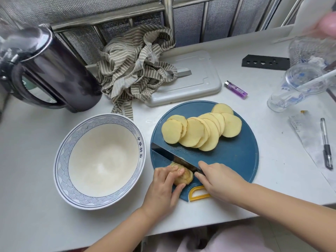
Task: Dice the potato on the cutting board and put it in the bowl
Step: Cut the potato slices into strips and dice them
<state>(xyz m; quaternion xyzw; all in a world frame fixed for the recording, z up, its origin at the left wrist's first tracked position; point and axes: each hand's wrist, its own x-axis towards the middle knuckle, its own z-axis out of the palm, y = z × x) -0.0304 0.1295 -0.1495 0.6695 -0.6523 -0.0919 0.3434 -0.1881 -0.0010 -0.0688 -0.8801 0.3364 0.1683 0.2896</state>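
Pinning the rough-skinned potato end (pixel 184 176) to the round, matte blue cutting board (pixel 236 157) under the curled fingers of the left hand (pixel 163 184). Gripping the dark, flat-bladed knife (pixel 172 155) in the right hand (pixel 216 177), blade against the potato's right side. Fanned farther back on the board, smooth pale-yellow round slices (pixel 196 131). Just left of the board, a glossy white bowl (pixel 62 160), blue wave-patterned rim.
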